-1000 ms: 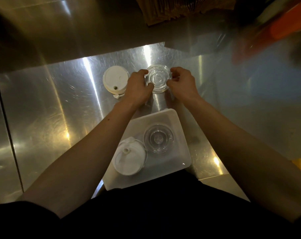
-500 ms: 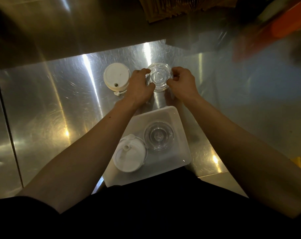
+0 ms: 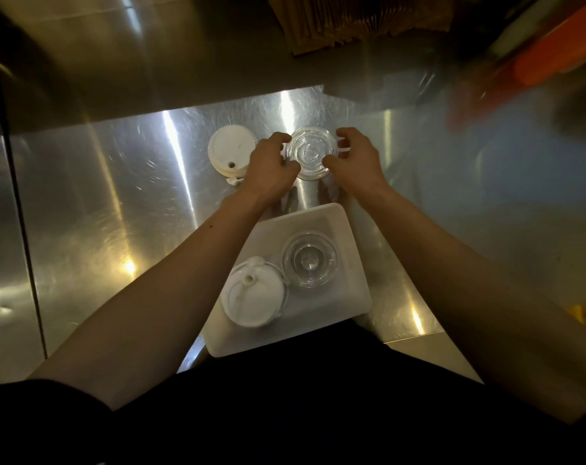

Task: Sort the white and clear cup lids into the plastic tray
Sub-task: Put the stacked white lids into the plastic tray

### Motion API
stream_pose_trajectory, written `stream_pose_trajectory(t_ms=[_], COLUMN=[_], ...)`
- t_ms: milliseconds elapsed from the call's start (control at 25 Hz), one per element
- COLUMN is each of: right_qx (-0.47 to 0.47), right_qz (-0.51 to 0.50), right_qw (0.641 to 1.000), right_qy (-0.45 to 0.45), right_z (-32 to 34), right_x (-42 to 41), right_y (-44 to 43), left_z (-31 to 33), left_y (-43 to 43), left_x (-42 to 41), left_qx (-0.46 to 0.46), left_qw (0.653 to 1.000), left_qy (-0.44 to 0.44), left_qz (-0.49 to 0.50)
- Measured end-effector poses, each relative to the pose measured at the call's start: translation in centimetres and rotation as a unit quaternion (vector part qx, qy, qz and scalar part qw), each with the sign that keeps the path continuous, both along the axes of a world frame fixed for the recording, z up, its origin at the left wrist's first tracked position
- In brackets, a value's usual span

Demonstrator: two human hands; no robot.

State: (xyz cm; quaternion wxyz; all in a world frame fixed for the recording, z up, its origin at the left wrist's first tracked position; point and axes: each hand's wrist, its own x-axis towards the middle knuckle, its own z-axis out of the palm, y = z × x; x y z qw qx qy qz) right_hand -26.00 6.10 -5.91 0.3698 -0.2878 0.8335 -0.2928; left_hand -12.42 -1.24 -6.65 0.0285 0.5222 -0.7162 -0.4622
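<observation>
A stack of clear lids stands on the steel counter beyond the tray. My left hand grips its left edge and my right hand grips its right edge, thumbs on the near rim. Left of my left hand lies a stack of white lids, untouched. The white plastic tray sits near the counter's front edge. Inside it a white lid stack rests at the left and a clear lid stack at the right.
The steel counter stretches left and right of the tray, with a seam at the far left. Brown paper items lie at the back. An orange object is blurred at the back right.
Both hands stay on the clear lid stack. The fingers have shifted slightly around its rim; the stack is in much the same place.
</observation>
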Motion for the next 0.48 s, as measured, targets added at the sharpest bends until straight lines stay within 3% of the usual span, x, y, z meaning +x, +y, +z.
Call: stream_pose_trajectory(t_ms=[480], right_qx=[-0.043], right_qz=[0.04], right_qw=[0.998], right_qy=[-0.006], right_z=[2.5], right_x=[3.1], right_y=[0.2], left_z=[3.4], left_y=[1.1], left_x=[5.4], left_qx=[-0.056], left_qw=[0.995], left_qy=[0.046], left_qz=[0.069])
